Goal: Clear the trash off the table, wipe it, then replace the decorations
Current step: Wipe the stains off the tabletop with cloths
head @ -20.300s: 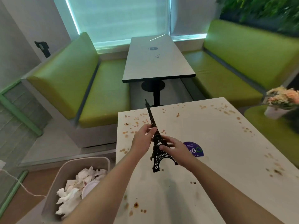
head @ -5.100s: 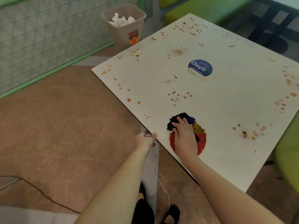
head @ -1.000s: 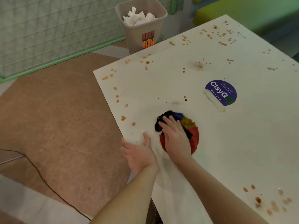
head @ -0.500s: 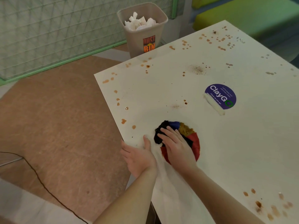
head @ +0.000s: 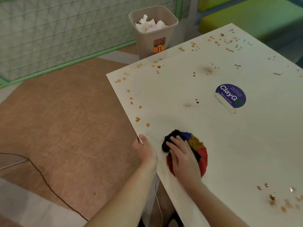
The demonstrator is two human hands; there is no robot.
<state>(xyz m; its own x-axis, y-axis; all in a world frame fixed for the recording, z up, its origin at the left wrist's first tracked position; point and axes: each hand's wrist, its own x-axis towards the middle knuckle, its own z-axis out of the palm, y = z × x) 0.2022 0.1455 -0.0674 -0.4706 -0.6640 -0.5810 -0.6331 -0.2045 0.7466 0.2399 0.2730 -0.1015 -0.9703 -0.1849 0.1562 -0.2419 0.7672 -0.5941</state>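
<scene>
A white table [head: 177,89] is spattered with brown drops [head: 137,119] along its left edge, at its far end and at the near right. My right hand [head: 183,158] presses flat on a round multi-coloured cloth [head: 202,154] of red, blue, black and mustard, which lies near the table's left edge. My left hand [head: 145,149] is at that edge beside it, thumb on top and fingers below the tabletop. Around the cloth the surface shows no stains.
A grey dust bin [head: 164,35] full of white tissues stands on the floor past the far left corner. A purple ClayGo sticker [head: 230,95] marks the table's middle. Green benches [head: 246,15] sit behind. A dark cable [head: 49,185] crosses the brown floor.
My left hand has gone from an open palm beside the edge to a hold on the edge itself. The right hand and cloth have shifted slightly towards me.
</scene>
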